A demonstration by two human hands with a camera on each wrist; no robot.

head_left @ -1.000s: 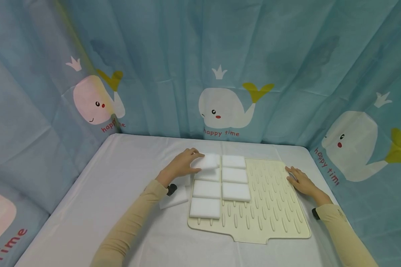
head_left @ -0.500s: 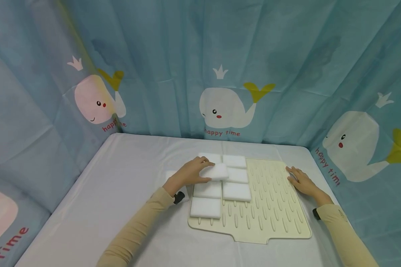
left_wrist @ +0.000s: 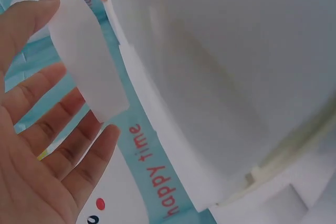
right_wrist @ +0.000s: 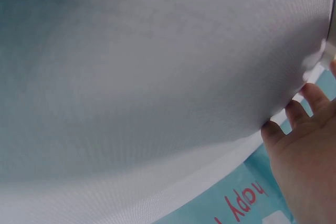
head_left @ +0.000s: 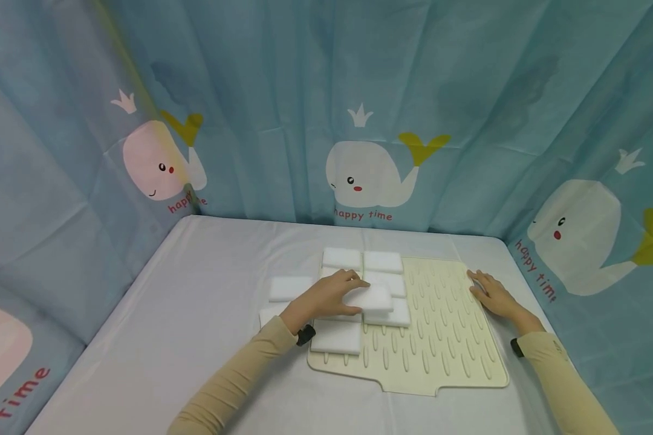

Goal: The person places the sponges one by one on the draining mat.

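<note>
My left hand (head_left: 326,296) pinches a white sponge block (head_left: 373,298) between thumb and fingers, above the left part of a cream ridged mat (head_left: 441,353). In the left wrist view the block (left_wrist: 86,51) sits between the thumb and the fingertips. Two columns of similar white blocks lie on the mat, among them a front-left block (head_left: 335,338) and a back block (head_left: 383,262). My forearm and hand cover parts of the left column. At the mat's right edge rests my right hand (head_left: 495,296), its fingers fairly straight and gripping nothing visible.
Left of the mat, a white block (head_left: 288,288) lies on the white-covered table (head_left: 217,260), with another (head_left: 270,312) partly behind my left wrist. A blue curtain (head_left: 272,169) with whale prints stands behind and along both sides.
My left hand has carried its block from the back of the left column forward and to the right. The back-left block is uncovered now. My right hand has stayed by the mat's edge.
</note>
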